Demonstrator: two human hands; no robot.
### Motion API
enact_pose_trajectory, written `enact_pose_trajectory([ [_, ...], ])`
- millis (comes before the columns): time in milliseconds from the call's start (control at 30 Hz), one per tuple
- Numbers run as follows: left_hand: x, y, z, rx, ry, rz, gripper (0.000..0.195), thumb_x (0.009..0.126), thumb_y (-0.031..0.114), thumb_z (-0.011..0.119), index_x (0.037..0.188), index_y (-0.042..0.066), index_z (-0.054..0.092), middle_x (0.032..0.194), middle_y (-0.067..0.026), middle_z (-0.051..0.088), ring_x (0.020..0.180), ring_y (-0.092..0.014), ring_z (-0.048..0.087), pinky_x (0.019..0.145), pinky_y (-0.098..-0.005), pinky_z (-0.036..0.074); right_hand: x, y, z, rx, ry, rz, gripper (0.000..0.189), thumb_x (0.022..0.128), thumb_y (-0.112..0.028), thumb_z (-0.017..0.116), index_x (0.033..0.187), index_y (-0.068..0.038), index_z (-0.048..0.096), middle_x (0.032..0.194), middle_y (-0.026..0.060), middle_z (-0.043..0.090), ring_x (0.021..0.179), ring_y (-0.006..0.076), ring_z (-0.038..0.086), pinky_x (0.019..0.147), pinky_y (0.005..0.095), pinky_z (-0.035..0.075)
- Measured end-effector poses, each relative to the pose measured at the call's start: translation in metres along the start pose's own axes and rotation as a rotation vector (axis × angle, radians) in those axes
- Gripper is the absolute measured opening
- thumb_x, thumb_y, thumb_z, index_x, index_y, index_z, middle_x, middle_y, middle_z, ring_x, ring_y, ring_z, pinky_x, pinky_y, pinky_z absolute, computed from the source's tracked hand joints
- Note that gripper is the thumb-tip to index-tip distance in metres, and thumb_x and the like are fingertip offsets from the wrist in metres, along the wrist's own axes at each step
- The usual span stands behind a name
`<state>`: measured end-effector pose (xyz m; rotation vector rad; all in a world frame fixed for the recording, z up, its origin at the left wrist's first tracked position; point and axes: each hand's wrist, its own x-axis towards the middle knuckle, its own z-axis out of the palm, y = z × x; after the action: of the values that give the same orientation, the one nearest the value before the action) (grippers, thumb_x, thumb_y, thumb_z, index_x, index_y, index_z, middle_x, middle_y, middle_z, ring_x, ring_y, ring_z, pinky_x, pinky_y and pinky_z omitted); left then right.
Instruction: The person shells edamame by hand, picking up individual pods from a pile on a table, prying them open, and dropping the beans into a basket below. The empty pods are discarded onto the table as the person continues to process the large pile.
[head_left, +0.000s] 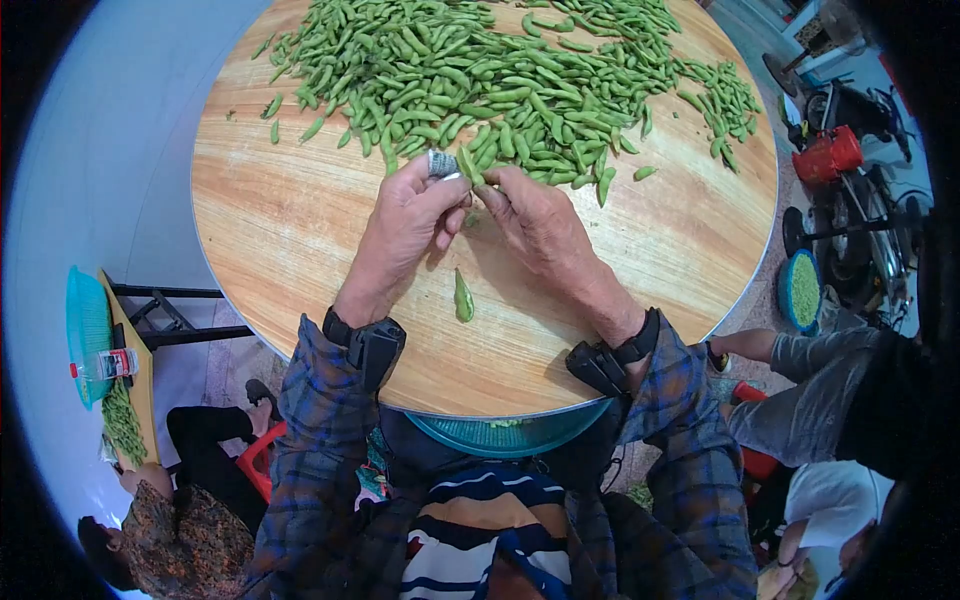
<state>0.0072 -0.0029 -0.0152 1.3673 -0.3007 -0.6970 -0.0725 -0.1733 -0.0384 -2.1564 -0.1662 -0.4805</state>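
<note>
Near the lower edge of the bean pile, my left hand (416, 214) and my right hand (529, 214) meet at one green soybean pod (470, 166). The fingertips of both hands pinch its lower end. A grey-and-white wrap (442, 163) covers a finger of my left hand. Below my hands, a single pod (464, 297), which looks split, lies on the round wood-patterned table (300, 247). The large heap of green soybean pods (450, 82) spreads across the table's far side, with a smaller group (724, 105) at the right.
A teal basket (510, 435) sits under the table's near edge, against my lap. People sit at the lower left and lower right. A side table (142, 375) at the left holds a teal basket and pods. On the right stand a bowl of shelled beans (805, 291) and a red container (829, 154).
</note>
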Motion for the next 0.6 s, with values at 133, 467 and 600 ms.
enact_pose_trajectory([
  [133,-0.001,0.0,0.001,-0.008,-0.012,0.014,0.009,0.1,0.015,0.062,0.1,0.007,0.06,0.069,0.0018,0.058,0.051,-0.004,0.05,0.043,-0.0195,0.038,0.0,0.002,0.005,0.101,0.002,0.12,0.019,0.106,-0.018,0.056,0.11,0.0,0.057,0.079,0.0188,0.062,0.075,0.0354,0.066,0.065,0.0435,0.05],
  [467,-0.006,-0.003,0.007,0.078,0.004,0.065,0.013,0.102,0.019,0.063,0.108,0.008,0.06,0.073,0.0038,0.057,0.057,-0.003,0.047,0.049,-0.0195,0.036,0.008,0.001,-0.012,0.714,-0.22,0.502,0.031,0.11,-0.034,0.05,0.11,-0.005,0.06,0.075,-0.0039,0.051,0.066,0.0068,0.045,0.058,0.0244,0.037],
  [600,-0.004,-0.01,0.011,0.189,0.039,0.179,0.014,0.103,0.018,0.062,0.11,0.006,0.06,0.076,0.0037,0.057,0.06,-0.004,0.049,0.053,-0.02,0.039,0.006,0.005,-0.008,0.758,-0.206,0.486,0.034,0.111,-0.038,0.045,0.104,-0.007,0.058,0.075,-0.0038,0.053,0.065,0.0063,0.044,0.056,0.0229,0.037],
])
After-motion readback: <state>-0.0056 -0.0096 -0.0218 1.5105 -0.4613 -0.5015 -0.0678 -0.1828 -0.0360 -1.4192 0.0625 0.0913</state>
